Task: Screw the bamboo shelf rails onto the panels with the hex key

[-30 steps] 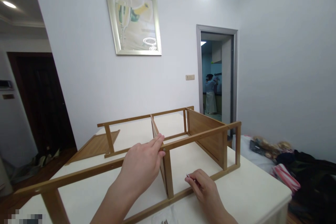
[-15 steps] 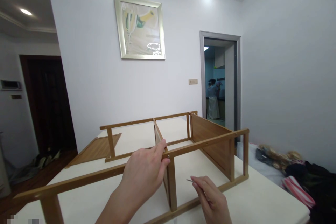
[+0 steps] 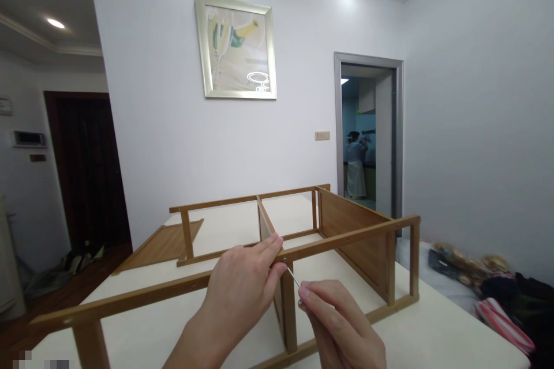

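Observation:
A wooden shelf frame [image 3: 350, 239] lies on its side on a white table. My left hand [image 3: 238, 288] is closed over the joint where the middle shelf board [image 3: 265, 218] meets the near upper rail, thumb below and fingers on top. In my right hand [image 3: 344, 320], pinched between thumb and fingers, is a thin metal rod that looks like a hex key [image 3: 292, 275]. Its tip reaches the bolt [image 3: 284, 259] in the rail, beside my left thumb. Whether the tip sits inside the bolt head, I cannot tell.
A loose wooden panel [image 3: 167, 245] lies at the table's far left. The white tabletop [image 3: 450, 323] ends at the right, beside a heap of clothes [image 3: 515, 294]. Through the doorway [image 3: 400, 144] a person [image 3: 356, 164] stands in another room.
My right hand has moved up and left, bringing the hex key's tip to the bolt. My left hand keeps its grip on the joint. The view has shifted slightly.

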`<state>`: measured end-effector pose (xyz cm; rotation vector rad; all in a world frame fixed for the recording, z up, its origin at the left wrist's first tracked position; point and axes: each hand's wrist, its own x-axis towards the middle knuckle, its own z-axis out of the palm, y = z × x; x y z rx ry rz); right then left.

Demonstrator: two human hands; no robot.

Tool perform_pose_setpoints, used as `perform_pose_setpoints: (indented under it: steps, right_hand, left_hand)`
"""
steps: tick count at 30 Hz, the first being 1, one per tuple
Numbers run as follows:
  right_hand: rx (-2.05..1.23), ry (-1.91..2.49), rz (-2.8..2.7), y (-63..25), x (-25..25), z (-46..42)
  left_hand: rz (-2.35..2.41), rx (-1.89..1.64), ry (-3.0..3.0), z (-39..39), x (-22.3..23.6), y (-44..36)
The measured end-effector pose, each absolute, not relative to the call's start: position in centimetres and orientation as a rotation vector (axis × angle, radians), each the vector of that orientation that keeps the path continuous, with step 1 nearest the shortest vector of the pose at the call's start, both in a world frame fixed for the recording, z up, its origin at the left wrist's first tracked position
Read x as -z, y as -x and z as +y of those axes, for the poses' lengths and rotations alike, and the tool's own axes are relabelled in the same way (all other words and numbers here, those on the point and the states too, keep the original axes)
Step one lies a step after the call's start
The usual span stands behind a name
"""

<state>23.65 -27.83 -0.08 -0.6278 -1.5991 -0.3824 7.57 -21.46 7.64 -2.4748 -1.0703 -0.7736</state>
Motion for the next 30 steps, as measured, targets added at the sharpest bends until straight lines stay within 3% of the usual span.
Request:
perform_pose_setpoints:
  steps: [23,30]
  right_hand:
    - [0.578,0.609,-1.612,-23.0,-0.7,-26.6]
    - [0.356,0.690,-1.575,-22.4,-1.7,-27.3]
  left_hand:
    - [-1.071,0.773,2.441,-21.8,-7.8,-7.7]
    - [-1.079,0.767,2.434,-21.7,-7.8,-7.7]
